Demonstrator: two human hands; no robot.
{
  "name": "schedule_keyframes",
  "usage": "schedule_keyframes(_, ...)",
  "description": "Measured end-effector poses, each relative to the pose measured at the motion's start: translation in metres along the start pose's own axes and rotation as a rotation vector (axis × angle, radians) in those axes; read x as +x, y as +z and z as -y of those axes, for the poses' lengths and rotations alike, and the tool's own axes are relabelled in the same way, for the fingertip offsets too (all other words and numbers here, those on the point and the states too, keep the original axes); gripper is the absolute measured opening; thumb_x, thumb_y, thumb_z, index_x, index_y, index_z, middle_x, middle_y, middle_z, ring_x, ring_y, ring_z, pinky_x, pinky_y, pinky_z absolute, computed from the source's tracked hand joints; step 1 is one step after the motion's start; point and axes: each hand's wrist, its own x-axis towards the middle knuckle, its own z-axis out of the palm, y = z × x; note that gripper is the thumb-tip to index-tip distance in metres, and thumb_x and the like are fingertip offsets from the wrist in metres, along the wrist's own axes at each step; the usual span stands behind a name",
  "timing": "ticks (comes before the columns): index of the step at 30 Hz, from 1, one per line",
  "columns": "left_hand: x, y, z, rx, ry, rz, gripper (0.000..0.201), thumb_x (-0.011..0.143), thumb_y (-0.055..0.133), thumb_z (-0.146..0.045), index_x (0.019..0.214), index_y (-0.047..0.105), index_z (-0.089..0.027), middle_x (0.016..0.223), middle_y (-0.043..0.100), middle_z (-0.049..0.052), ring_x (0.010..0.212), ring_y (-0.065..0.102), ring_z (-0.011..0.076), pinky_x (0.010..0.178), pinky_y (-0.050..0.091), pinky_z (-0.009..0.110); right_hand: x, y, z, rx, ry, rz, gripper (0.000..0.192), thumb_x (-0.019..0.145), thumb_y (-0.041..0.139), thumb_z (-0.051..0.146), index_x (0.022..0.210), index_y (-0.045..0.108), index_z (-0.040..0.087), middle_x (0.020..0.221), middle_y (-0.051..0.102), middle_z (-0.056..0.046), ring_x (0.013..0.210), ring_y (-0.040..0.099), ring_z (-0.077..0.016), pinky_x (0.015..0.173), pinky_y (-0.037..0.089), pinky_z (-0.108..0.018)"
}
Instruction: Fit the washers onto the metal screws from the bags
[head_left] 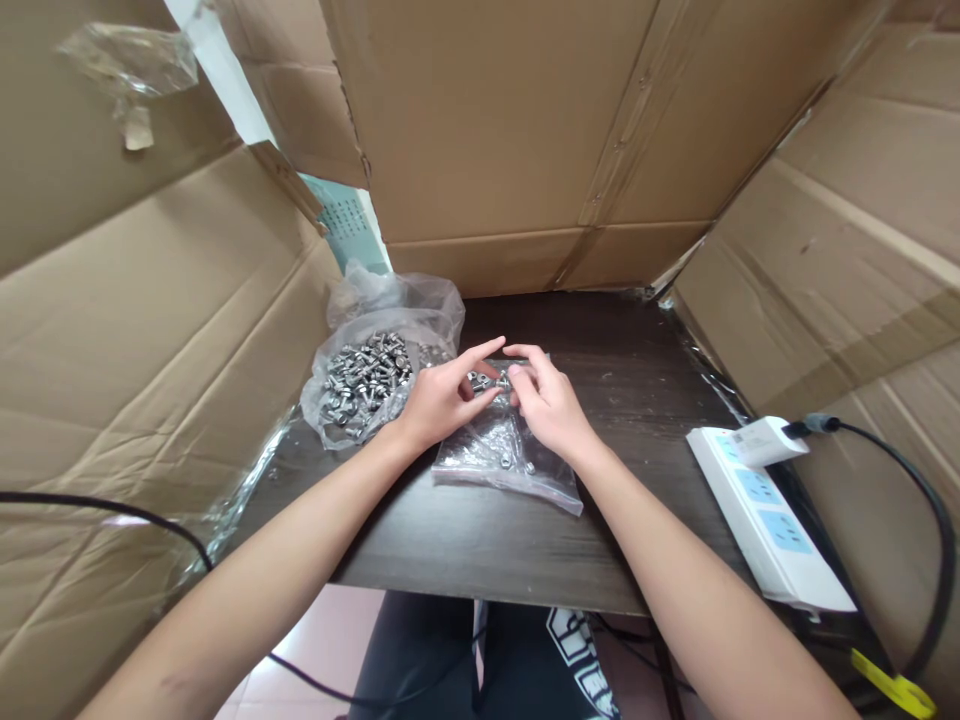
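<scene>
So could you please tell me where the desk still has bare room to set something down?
Bare desk lies between the right hand and the power strip, plus the near edge below the small clear bag. The left corner is crowded by the open bag of screws beside the left hand.

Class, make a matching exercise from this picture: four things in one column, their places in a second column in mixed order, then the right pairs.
Things
1. open bag of metal screws
2. small clear bag
3. white power strip
4. cardboard wall

Places
A. at the table's right edge
B. standing behind the table
C. under both hands, mid-table
D. left of the left hand

Pairs: 1-D, 2-C, 3-A, 4-B. The right hand meets the left over the small bag.
</scene>
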Motion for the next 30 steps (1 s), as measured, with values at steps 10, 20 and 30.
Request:
schedule_keyframes(10,0.0011,0.0008,-0.0016,0.011,-0.017,0.002,0.060,0.093,0.070,-0.026,0.148,0.049,-0.024,0.102,0.079,-0.002,0.054,0.062,0.0040,0.061,0.052,0.015,0.0032,0.0018,-0.0058,0.156,0.021,0.038,0.038,0.091,0.059,0.036,0.126,0.051,0.023,0.089,0.062,-0.001,0.070,0.055,-0.0141,0.062,0.045,-0.030)
schedule_keyframes(20,0.0026,-0.0015,0.0003,0.025,0.001,0.038,0.056,0.091,0.071,-0.023,0.145,0.054,-0.025,0.103,0.078,-0.002,0.055,0.062,0.0047,0.060,0.051,0.017,0.0025,-0.0009,-0.0053,-0.013,-0.011,0.038,0.026,0.096,0.051,0.037,0.112,0.064,0.022,0.087,0.065,-0.004,0.076,0.061,-0.0186,0.068,0.047,-0.033)
schedule_keyframes(30,0.0018,-0.0029,0.0008,0.005,-0.002,0.038,0.055,0.093,0.069,-0.024,0.145,0.054,-0.024,0.106,0.079,0.000,0.055,0.063,0.0056,0.061,0.051,0.018,0.0045,0.0002,-0.0046,0.146,0.042,0.066,0.037,0.086,0.063,0.037,0.119,0.059,0.021,0.092,0.065,-0.004,0.073,0.060,-0.0163,0.063,0.048,-0.031)
